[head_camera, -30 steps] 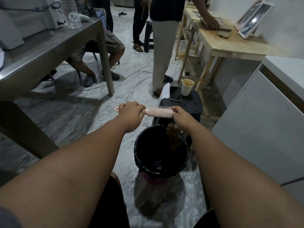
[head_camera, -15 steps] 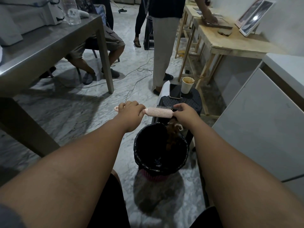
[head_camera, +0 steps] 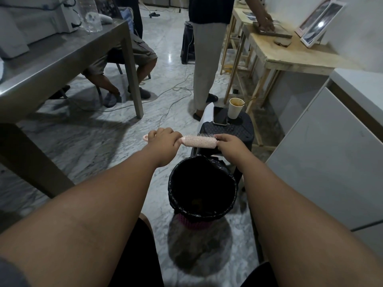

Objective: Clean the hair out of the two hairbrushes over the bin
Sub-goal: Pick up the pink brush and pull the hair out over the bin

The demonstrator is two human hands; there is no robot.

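Note:
I hold a pink hairbrush (head_camera: pixel 200 141) level above the far rim of a bin lined with a black bag (head_camera: pixel 172 183). My left hand (head_camera: pixel 163 141) is closed around the brush handle, whose pink end sticks out to the left. My right hand (head_camera: pixel 230 145) pinches the far tip of the bristled head. No hair hangs from the brush or from my fingers. A dim brownish clump of hair (head_camera: pixel 196 204) lies deep inside the bin. A second hairbrush is nowhere in view.
Just behind the bin stands a black stool (head_camera: pixel 238 131) carrying a phone (head_camera: pixel 220 116) and a paper cup (head_camera: pixel 235 108). A steel table (head_camera: pixel 62 59) fills the left, a white cabinet (head_camera: pixel 331 152) the right. One person stands (head_camera: pixel 204 59) ahead; another sits behind the table.
The brown hair clump that hung under my right hand has dropped into the bin. My right hand has come back up to the tip of the brush. The left hand keeps its hold.

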